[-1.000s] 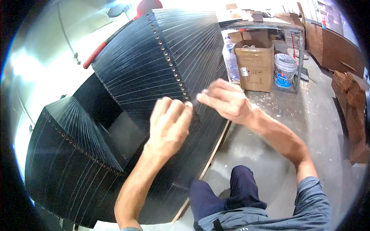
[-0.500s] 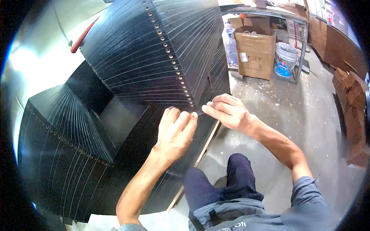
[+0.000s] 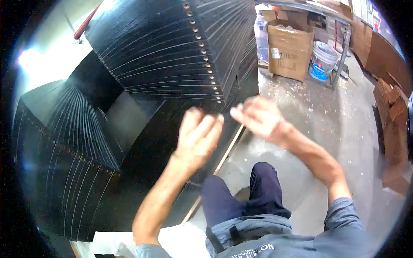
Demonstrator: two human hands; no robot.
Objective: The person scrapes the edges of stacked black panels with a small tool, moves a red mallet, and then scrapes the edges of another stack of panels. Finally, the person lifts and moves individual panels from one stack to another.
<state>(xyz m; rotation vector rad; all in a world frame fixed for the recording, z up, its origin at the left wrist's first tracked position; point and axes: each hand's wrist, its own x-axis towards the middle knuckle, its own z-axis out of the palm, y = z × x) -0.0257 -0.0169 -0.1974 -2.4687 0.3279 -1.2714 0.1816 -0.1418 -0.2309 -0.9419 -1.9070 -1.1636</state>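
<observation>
In front of me stands a large black angular structure [image 3: 150,47] with thin pale strings fanned across its faces. A row of brass-coloured eyelets [image 3: 204,52] runs down one edge to a lower corner. Just below that corner, my left hand [image 3: 195,139] is closed, its thumb and fingers pinched. My right hand [image 3: 263,119] faces it across a small gap, also pinched, and somewhat blurred. Whatever lies between the fingertips is too thin or smeared to make out. To the left sits a lower black section [image 3: 73,116] with more strings and eyelets.
A wooden strip [image 3: 228,157] edges the structure's base beside my knees. Under a metal-framed table [image 3: 342,56] stand a cardboard box [image 3: 289,51], a plastic bucket [image 3: 322,60] and a clear bottle [image 3: 261,41]. Torn brown cardboard [image 3: 393,129] leans at the right.
The view has shifted, so the structure sits higher in it. Both hands stay close together and pinched, a little farther from the lowest eyelet, and are now blurred by motion.
</observation>
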